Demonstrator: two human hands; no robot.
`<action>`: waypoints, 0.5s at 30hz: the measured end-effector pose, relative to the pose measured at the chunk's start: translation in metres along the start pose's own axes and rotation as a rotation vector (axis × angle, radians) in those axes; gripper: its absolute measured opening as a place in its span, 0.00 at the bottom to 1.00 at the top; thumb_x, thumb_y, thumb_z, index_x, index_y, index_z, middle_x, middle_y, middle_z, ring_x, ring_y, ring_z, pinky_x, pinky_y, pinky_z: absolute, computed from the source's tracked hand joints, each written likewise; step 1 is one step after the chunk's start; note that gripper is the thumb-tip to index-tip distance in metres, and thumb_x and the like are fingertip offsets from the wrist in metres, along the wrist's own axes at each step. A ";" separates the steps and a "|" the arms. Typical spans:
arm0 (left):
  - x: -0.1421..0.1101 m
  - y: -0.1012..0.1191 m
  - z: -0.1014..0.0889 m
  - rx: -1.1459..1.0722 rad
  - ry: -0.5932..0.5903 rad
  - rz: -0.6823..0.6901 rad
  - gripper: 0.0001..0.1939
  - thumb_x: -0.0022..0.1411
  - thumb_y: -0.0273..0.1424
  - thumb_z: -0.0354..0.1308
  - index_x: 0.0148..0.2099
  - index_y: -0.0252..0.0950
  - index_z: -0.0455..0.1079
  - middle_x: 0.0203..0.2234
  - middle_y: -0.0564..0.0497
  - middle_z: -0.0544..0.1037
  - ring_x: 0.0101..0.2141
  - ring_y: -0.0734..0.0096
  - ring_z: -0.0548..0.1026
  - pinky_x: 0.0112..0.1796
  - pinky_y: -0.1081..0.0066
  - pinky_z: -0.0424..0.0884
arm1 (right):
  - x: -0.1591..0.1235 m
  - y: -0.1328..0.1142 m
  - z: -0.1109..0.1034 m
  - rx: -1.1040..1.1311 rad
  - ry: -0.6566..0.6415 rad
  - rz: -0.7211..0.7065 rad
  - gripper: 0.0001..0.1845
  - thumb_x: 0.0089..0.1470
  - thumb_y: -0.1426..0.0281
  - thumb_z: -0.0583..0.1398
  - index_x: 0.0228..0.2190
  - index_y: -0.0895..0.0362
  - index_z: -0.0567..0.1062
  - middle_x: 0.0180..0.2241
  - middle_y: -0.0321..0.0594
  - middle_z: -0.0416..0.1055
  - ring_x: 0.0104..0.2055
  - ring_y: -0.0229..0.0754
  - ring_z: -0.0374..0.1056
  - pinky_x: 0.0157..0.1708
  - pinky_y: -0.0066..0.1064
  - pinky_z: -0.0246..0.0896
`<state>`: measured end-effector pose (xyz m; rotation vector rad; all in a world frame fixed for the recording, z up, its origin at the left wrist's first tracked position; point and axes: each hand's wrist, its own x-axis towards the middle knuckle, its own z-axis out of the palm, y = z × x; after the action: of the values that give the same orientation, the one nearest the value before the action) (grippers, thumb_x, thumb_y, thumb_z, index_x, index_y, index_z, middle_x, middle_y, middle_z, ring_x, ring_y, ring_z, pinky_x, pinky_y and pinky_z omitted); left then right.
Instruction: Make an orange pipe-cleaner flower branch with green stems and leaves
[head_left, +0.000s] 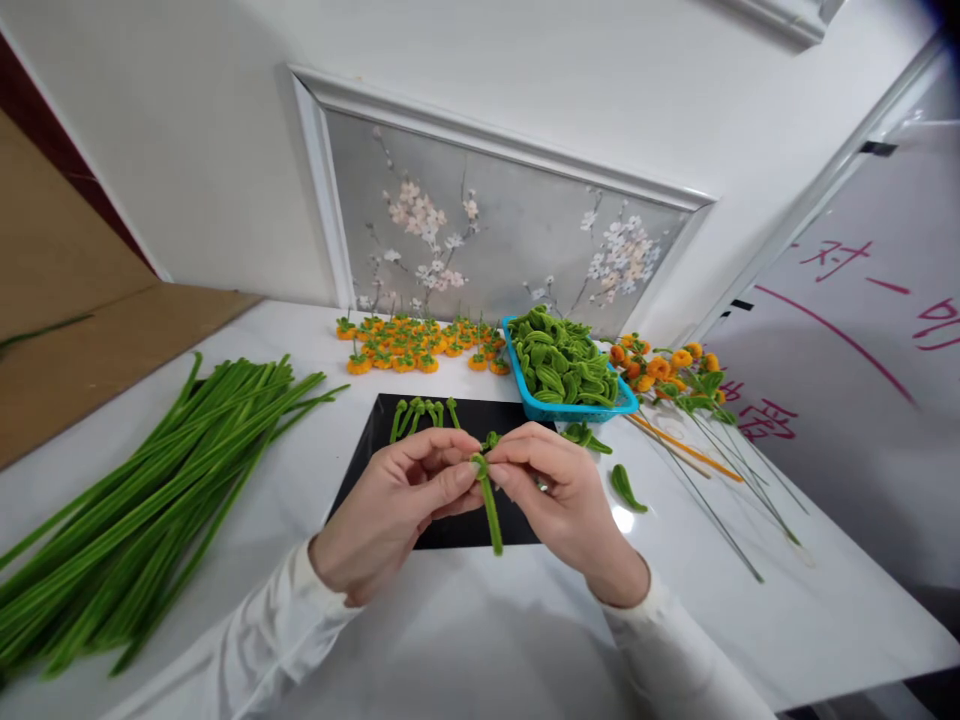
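Observation:
A short green pipe cleaner (pixel 491 515) with a looped top end is pinched between my two hands, its free end pointing down toward me. My left hand (pixel 409 490) grips it near the loop with thumb and index finger. From the other side, my right hand (pixel 562 490) pinches it at the same spot. Both hands are above a black mat (pixel 367 470). On the mat's far part lie several bent green pipe cleaner pieces (pixel 424 410), each with a curled top.
Long green pipe cleaners (pixel 172 480) are heaped at left. Orange pipe-cleaner flower heads (pixel 405 345) stand at the back. A blue basket (pixel 577 411) holds green leaves (pixel 559 355). A loose leaf (pixel 626 488), orange flowers (pixel 660 370) and thin stems (pixel 727 530) lie at right.

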<state>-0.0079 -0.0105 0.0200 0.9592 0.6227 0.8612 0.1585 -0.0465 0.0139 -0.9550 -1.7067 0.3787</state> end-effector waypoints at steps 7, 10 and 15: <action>0.001 -0.002 -0.001 0.050 0.008 0.034 0.04 0.49 0.29 0.67 0.31 0.36 0.77 0.27 0.56 0.76 0.29 0.79 0.75 0.35 0.79 0.75 | -0.002 -0.004 -0.004 -0.041 -0.030 0.073 0.04 0.56 0.74 0.58 0.32 0.57 0.73 0.29 0.35 0.69 0.29 0.33 0.64 0.28 0.24 0.60; 0.003 -0.003 -0.004 0.153 -0.014 0.100 0.03 0.53 0.30 0.65 0.33 0.37 0.77 0.29 0.55 0.77 0.31 0.78 0.75 0.37 0.77 0.75 | 0.000 -0.007 -0.009 -0.094 -0.052 0.049 0.05 0.57 0.75 0.56 0.32 0.58 0.73 0.28 0.35 0.69 0.28 0.32 0.64 0.28 0.24 0.59; 0.004 0.000 -0.006 0.516 -0.036 0.291 0.03 0.57 0.28 0.61 0.34 0.37 0.76 0.29 0.54 0.77 0.31 0.76 0.73 0.35 0.78 0.72 | -0.001 -0.010 -0.012 -0.240 -0.148 -0.047 0.06 0.57 0.76 0.56 0.33 0.59 0.74 0.30 0.38 0.71 0.31 0.34 0.66 0.31 0.25 0.61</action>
<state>-0.0104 -0.0043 0.0172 1.5578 0.7000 0.9558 0.1655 -0.0560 0.0237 -1.0792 -1.9382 0.2205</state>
